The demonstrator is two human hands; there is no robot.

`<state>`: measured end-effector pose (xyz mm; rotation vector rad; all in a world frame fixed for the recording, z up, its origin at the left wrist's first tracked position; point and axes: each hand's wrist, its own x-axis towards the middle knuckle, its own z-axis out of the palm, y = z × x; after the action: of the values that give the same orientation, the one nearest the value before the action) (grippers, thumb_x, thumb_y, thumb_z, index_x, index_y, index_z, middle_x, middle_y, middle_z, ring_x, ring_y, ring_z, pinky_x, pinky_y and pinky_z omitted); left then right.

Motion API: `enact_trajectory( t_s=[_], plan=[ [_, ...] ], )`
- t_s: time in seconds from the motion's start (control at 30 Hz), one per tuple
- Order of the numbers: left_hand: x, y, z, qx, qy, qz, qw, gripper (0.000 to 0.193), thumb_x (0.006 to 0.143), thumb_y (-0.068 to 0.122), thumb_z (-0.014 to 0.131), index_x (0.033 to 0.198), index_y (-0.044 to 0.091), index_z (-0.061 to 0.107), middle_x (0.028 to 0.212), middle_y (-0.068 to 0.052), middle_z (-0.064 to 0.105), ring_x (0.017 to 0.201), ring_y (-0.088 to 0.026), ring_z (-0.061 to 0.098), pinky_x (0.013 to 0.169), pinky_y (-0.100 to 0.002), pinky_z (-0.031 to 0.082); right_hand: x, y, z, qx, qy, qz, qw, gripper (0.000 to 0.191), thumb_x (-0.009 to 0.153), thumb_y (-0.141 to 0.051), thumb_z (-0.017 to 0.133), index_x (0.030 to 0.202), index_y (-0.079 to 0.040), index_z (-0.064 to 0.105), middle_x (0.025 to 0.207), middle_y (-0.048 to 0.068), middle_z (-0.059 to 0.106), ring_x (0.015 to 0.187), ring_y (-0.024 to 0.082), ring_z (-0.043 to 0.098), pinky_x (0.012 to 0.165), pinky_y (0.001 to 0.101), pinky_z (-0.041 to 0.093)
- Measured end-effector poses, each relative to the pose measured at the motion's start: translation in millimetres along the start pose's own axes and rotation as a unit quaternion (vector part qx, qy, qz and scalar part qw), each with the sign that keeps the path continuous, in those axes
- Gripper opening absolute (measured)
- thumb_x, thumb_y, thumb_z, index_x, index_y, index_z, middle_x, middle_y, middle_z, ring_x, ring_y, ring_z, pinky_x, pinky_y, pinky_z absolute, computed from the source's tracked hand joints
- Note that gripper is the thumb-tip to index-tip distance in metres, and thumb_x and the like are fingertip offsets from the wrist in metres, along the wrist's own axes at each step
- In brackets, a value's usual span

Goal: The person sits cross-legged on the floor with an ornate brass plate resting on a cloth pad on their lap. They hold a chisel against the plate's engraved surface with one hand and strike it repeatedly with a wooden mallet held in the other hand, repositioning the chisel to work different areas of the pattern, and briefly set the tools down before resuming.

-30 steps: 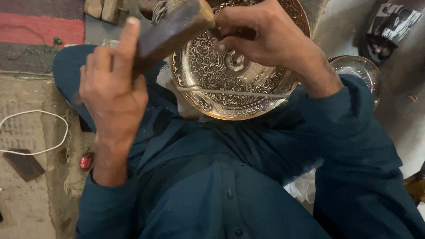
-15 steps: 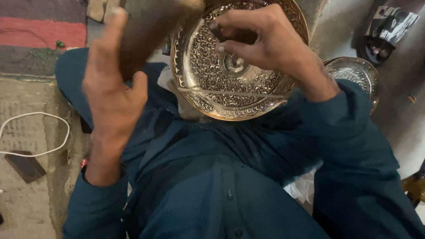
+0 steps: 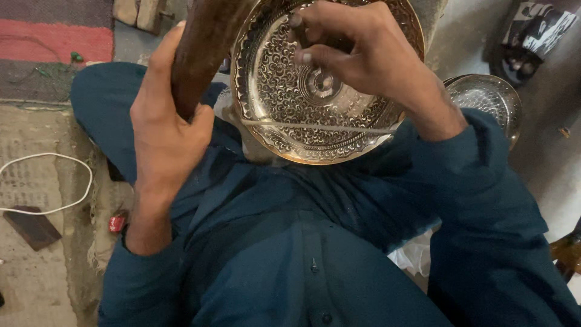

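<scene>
An engraved brass plate (image 3: 290,115) rests tilted on my lap, its face covered in fine scroll patterns. My left hand (image 3: 166,130) grips a thick brown wooden mallet (image 3: 206,42) raised upright beside the plate's left rim. My right hand (image 3: 360,54) is over the plate's upper part, fingers pinched on a small dark chisel (image 3: 302,39) whose tip is hidden by the fingers. A thin string (image 3: 315,126) runs across the lower part of the plate. My dark teal sleeves cover both forearms.
A second, smaller engraved metal bowl (image 3: 487,100) sits on the floor at the right. A white cable (image 3: 57,181) and a dark flat piece (image 3: 33,227) lie on the mat at the left. A small red object (image 3: 117,223) is beside my left leg. Wooden blocks (image 3: 139,12) lie at the top.
My left hand has swung the mallet up from lying tilted over the plate to standing nearly upright at the plate's left. The right hand has kept its hold over the plate.
</scene>
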<state>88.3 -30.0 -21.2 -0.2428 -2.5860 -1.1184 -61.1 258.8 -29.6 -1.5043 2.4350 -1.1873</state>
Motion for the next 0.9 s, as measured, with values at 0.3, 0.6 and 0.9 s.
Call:
enact_trajectory(
  t_s=[0.3, 0.6, 0.9],
  plan=[
    [4.5, 3.6, -1.0, 0.051, 0.021, 0.026, 0.998, 0.079, 0.095, -0.011, 0.066, 0.159, 0.022, 0.033, 0.148, -0.016, 0.061, 0.134, -0.032, 0.066, 0.109, -0.041, 0.056, 0.3, 0.5, -0.2, -0.004, 0.001, -0.033, 0.999, 0.023, 0.107, -0.004, 0.08, 0.124, 0.0, 0.065, 0.094, 0.007, 0.067, 0.078, 0.013, 0.068, 0.066, 0.0247, 0.057],
    [14.6, 9.5, -11.0, 0.217, -0.003, 0.04, 0.975, 0.075, 0.094, -0.007, 0.072, 0.157, 0.02, 0.042, 0.121, -0.011, 0.059, 0.114, -0.033, 0.063, 0.095, -0.046, 0.051, -0.5, -15.6, -2.7, 0.004, 0.021, 0.004, 1.0, 0.019, 0.101, 0.001, 0.079, 0.114, 0.001, 0.065, 0.097, 0.007, 0.068, 0.086, 0.015, 0.072, 0.08, 0.0272, 0.063],
    [15.0, 2.8, -21.3, 0.227, 0.004, 0.044, 0.973, 0.083, 0.084, -0.01, 0.068, 0.157, 0.02, 0.043, 0.115, -0.012, 0.061, 0.106, -0.034, 0.064, 0.096, -0.044, 0.052, 3.5, -18.8, -0.2, 0.015, 0.023, -0.006, 1.0, 0.025, 0.102, -0.002, 0.081, 0.122, -0.002, 0.067, 0.1, 0.007, 0.073, 0.094, 0.016, 0.075, 0.085, 0.0284, 0.064]
  ],
)
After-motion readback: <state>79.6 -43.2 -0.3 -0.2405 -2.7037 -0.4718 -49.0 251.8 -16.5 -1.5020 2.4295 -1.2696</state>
